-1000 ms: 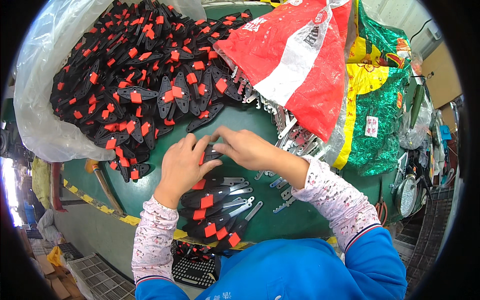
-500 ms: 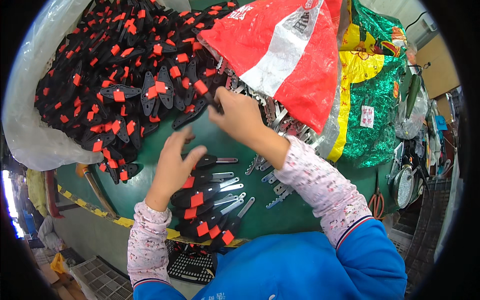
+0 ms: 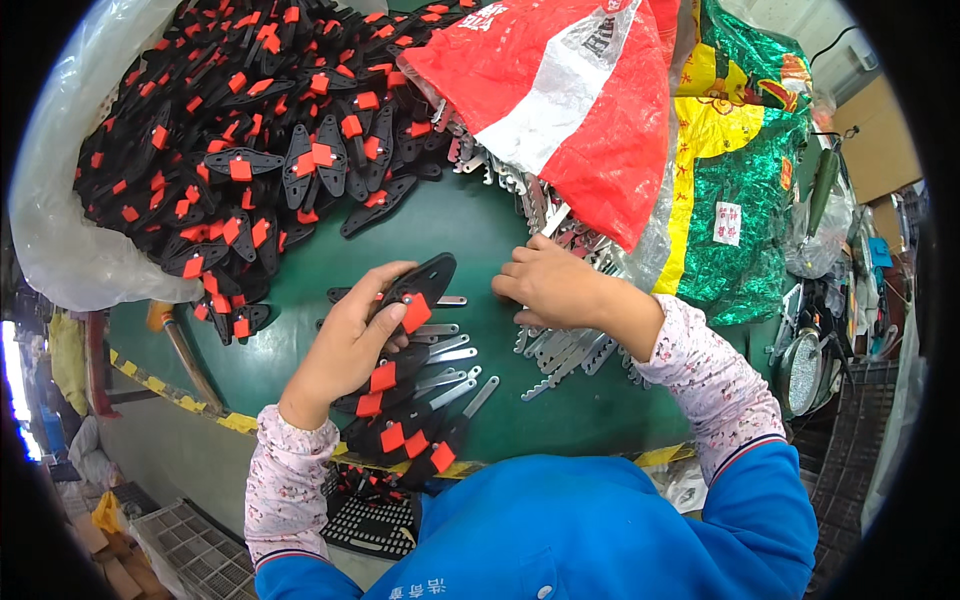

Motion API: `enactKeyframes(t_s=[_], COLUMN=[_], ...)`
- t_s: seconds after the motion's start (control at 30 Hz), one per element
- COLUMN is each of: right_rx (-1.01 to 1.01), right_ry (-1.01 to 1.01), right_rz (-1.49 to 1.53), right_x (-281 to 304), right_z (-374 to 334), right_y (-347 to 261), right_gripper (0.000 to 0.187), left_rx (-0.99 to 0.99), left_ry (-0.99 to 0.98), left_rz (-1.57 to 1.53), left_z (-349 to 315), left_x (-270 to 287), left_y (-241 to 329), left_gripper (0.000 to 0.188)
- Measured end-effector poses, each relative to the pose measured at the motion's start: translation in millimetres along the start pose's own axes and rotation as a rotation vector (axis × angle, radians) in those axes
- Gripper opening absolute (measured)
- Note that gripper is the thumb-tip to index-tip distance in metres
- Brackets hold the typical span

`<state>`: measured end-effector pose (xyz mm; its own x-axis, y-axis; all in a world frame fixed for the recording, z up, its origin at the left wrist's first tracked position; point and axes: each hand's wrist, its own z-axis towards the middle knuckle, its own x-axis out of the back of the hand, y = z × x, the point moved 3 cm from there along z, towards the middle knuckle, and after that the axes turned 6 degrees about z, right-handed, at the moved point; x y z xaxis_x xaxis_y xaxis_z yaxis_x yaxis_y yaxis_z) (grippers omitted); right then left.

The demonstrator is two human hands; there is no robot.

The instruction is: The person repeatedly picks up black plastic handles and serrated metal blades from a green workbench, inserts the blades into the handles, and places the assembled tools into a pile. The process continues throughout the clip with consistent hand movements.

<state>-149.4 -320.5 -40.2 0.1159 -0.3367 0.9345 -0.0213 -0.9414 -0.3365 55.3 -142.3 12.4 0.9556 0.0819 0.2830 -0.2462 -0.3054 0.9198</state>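
Note:
My left hand is closed around a black pointed-oval plastic piece with a red tab, lifted above the green table. Below it lie several similar black pieces in an overlapping row, with silver metal strips sticking out to the right. My right hand is closed over the loose notched metal strips. From the top of its fist juts the pale end of a metal strip; the rest is hidden by the fingers.
A large heap of black pieces with red tabs spills from a clear plastic bag. A red-and-white sack partly covers the strips, beside a green-and-yellow sack. A wooden-handled hammer lies near the yellow-striped table edge.
My right hand has moved from the heap down to the metal strips. The black piece it held is now in my left hand, which has closed.

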Motion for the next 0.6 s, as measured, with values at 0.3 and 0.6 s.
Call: enactKeyframes(t_s=[0.3,0.6], right_rx=[0.128,0.255], right_ry=[-0.2,0.082], right_rz=[-0.016,0.054], right_x=[-14,-1], right_z=[-6,-18], right_y=[-38,-34], right_gripper=[0.038,0.015], left_rx=[-0.15,-0.258], left_ry=[0.29,0.287], left_rz=[0.509,0.684], left_z=[-37,-68], left_x=[6,-2], left_y=[-3,-8], left_gripper=[0.068,0.066])
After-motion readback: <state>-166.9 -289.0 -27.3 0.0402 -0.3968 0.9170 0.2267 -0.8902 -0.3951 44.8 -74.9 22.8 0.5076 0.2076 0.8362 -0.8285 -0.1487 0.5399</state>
